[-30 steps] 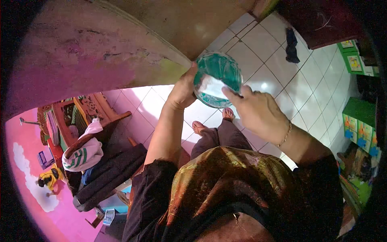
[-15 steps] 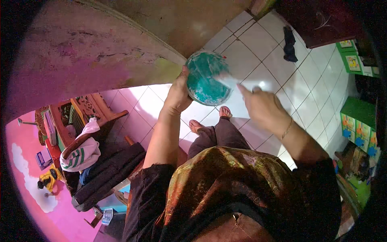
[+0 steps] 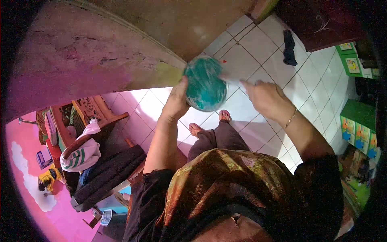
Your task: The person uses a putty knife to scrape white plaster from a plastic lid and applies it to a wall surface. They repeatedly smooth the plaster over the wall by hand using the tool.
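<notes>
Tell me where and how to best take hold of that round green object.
Likely by its left rim, coming from the left. The round green object has a curved edge there, where the left hand grips it; its right side is less free, facing the right hand and the blurred pale tool.

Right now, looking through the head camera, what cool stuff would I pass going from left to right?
White painted cloud, white cloth with green stripes, left hand, round green container, blurred pale tool, right hand, dark cloth on the floor, green cabinets.
</notes>
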{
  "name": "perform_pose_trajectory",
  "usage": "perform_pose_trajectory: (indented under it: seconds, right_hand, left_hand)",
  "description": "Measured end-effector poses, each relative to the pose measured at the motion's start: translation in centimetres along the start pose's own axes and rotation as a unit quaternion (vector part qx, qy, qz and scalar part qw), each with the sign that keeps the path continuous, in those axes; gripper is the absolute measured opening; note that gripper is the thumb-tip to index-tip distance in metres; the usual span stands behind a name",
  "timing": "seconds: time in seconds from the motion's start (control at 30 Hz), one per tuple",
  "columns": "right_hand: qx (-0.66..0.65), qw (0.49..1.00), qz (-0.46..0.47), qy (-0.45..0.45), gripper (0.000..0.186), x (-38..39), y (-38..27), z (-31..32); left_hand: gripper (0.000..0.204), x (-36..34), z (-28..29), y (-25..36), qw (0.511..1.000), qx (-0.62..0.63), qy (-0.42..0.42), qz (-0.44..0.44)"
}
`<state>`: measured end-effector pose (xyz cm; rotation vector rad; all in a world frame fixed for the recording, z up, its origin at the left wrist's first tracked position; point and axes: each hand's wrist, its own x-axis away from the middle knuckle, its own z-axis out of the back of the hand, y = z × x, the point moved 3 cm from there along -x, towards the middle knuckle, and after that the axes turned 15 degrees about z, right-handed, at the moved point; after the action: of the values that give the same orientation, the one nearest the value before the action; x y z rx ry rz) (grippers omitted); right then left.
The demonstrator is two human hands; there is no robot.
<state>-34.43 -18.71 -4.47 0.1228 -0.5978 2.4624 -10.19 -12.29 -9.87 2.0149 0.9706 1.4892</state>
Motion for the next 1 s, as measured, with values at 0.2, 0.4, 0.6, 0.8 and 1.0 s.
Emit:
perform_pose_trajectory:
  seconds: [0.2,0.4,0.6,0.8,1.0]
  right_hand:
    - [-0.333,0.933,0.083,0.108,0.036,1.9,-0.8,-0.7]
    - [-0.165,0.986,-0.004,-0.007,0.038,-0.8,0.0,2.0]
    - [-0.168,0.986,-0.002,-0.002,0.038,0.3,-1.3,-0.6]
    - [-0.288,0.937,0.021,0.197,0.037,-0.2,0.0,0.6]
    - [-0.285,0.897,0.107,0.32,0.042,-4.4,-7.1,2.8]
  left_hand:
    - [0.066,-0.1,0.6,-1.0,0.997,0.066,0.031,0.012]
    - [0.065,-0.3,-1.0,-1.6,0.998,0.035,-0.027,0.043]
    - [0.066,-1.0,2.0,-6.2,0.997,0.001,0.076,0.033]
    - [0.06,2.3,1.8,-5.7,0.995,-0.055,0.052,0.06]
    - [0.062,8.1,4.6,-8.3,0.993,-0.003,0.084,0.079]
